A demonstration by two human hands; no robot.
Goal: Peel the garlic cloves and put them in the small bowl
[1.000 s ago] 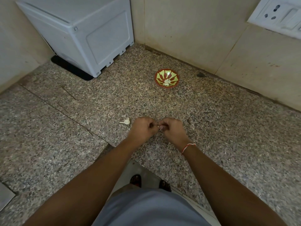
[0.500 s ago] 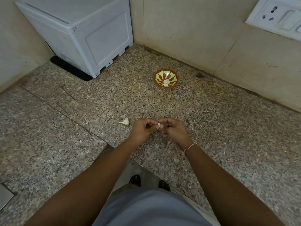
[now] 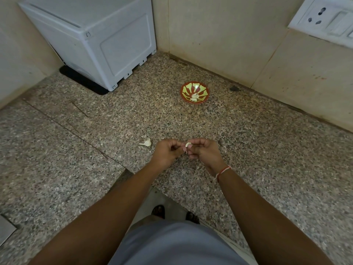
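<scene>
A pale garlic clove (image 3: 188, 144) sits between my two hands above the granite counter. My right hand (image 3: 204, 151) pinches it with curled fingers. My left hand (image 3: 168, 152) has its fingertips curled at the clove's lower end, where a thin strip of skin hangs. Another garlic clove (image 3: 146, 143), unpeeled with a pointed tail, lies on the counter just left of my left hand. The small bowl (image 3: 194, 92), red-brown with a green pattern, stands farther back and holds a few peeled cloves.
A white box-shaped appliance (image 3: 99, 41) on a black mat fills the back left corner. Tiled walls close the back and right, with a switch socket (image 3: 324, 18) at the upper right. The counter edge (image 3: 137, 180) cuts in near my body.
My hands have drawn slightly apart and the clove now shows between the fingertips, where it was hidden a second ago. The clove on the counter and the bowl have stayed put.
</scene>
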